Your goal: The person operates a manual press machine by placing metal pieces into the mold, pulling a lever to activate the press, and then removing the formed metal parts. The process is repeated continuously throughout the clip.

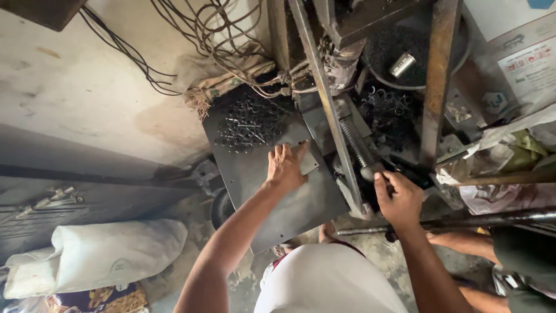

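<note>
Fingers of the left hand (pixel 285 168) lie flat on a small metal plate (pixel 307 164) right beside the press, so they could get pinched if the right hand (pixel 398 200), wrapped tight round the lever (pixel 370 172), pulls it.

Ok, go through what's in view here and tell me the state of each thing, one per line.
left hand: open, flat on the dark metal plate
right hand: closed around the press handle
dark metal plate: tilted, partly covered
small metal parts: heaped loose at the plate's far end
threaded screw: slanted, greasy
white sack: filled, lying on its side
wires: tangled, hanging along the wall
</note>
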